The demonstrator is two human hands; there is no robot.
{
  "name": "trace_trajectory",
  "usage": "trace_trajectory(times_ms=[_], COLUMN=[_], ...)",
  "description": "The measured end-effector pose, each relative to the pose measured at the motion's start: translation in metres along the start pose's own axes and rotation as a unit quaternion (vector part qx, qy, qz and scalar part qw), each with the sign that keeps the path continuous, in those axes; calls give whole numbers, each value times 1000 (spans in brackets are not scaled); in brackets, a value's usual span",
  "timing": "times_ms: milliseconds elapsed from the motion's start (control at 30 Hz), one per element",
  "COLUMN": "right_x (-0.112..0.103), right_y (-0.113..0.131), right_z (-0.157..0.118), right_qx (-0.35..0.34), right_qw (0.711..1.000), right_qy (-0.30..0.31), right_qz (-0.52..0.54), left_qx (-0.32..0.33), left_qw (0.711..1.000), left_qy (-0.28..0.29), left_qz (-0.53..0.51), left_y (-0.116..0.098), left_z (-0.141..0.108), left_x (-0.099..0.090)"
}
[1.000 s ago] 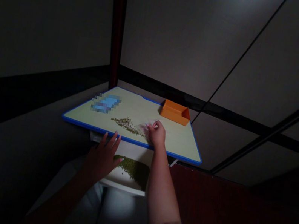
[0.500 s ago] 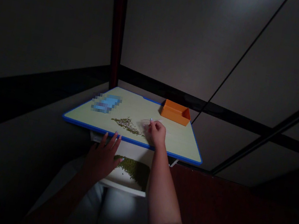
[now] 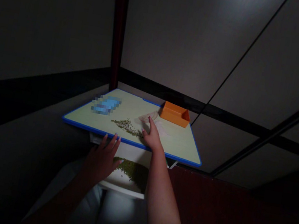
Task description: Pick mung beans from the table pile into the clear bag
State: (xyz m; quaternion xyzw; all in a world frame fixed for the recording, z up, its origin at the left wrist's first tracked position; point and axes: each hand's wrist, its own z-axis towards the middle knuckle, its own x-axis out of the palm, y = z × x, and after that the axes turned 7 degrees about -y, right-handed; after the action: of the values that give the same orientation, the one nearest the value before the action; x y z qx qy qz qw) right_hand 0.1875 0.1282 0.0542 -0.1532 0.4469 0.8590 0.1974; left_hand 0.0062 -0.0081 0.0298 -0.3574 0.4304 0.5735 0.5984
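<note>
My left hand point(image 3: 103, 158) is open, its fingers spread at the blue front edge of a pale small table point(image 3: 186, 148). Below it, a white drawer point(image 3: 124, 193) stands pulled out, holding many small green beans or seeds point(image 3: 132, 169). My right hand point(image 3: 152, 135) is over the tabletop, index finger stretched and thumb apart, with nothing visible between them. Just left of its thumb lies a scattered patch of small green and brownish beans or seeds point(image 3: 126, 125). A faint rounded pattern point(image 3: 147, 117) shows on the tabletop by the index fingertip.
An orange open box point(image 3: 175, 119) sits at the table's back right corner. A blurred light-blue object point(image 3: 107, 105) lies at the back left. Dark wall panels point(image 3: 179, 36) stand close behind the table and on the left. A reddish floor point(image 3: 220, 215) is at the right.
My right hand has gone from a pinch to an extended index finger and parted thumb, shifting slightly left and nearer me. My left hand has stayed at the table edge.
</note>
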Motion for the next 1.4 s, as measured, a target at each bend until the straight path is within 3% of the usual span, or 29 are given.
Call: trace_trajectory(times_ms=[167, 467, 767, 1400], right_x=[-3, -10, -7, -4], right_y=[5, 10, 22, 19], right_z=[1, 3, 2, 4], right_qx=[-6, 40, 121, 127], right_qw=[1000, 982, 962, 957], right_qy=[-26, -183, -164, -127], right_qz=[-15, 18, 181, 229], left_qx=[-1, 0, -2, -7], left_qw=[1000, 1000, 1000, 1000], left_qy=[2, 3, 10, 20], left_qz=[-5, -4, -5, -13], left_y=[0, 1, 0, -1], left_z=[1, 0, 1, 2], left_x=[0, 1, -1, -4])
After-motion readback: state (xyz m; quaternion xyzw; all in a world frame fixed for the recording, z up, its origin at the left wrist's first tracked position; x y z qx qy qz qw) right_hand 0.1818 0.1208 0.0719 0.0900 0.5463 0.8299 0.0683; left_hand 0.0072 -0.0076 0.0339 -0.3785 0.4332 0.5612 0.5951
